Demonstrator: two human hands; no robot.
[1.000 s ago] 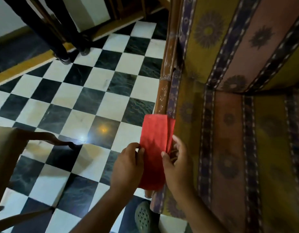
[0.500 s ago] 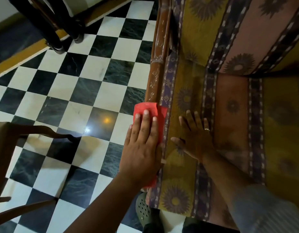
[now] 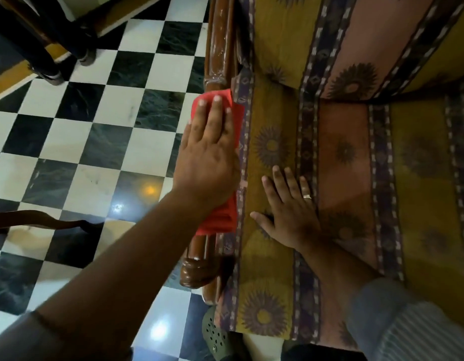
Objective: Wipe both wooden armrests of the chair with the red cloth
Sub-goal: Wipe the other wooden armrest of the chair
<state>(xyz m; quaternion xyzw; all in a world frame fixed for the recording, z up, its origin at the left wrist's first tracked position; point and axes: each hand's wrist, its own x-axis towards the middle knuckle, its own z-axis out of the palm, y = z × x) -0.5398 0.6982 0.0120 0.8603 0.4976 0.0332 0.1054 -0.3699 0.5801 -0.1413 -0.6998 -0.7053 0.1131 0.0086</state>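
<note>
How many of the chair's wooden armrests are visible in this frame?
1. The wooden armrest runs along the chair's left edge, under the red cloth pressed by the left hand. The other armrest is out of frame.

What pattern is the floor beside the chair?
Black-and-white checkerboard tiles on the floor, clearest in the head view.

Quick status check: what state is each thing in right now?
red cloth: folded, lying along the armrest, pressed under the palm.
left hand: flat, fingers extended, on the cloth.
right hand: open, flat on the seat cushion.
wooden armrest: bare and glossy beyond the cloth.
seat cushion: covered in patterned fabric.
</note>
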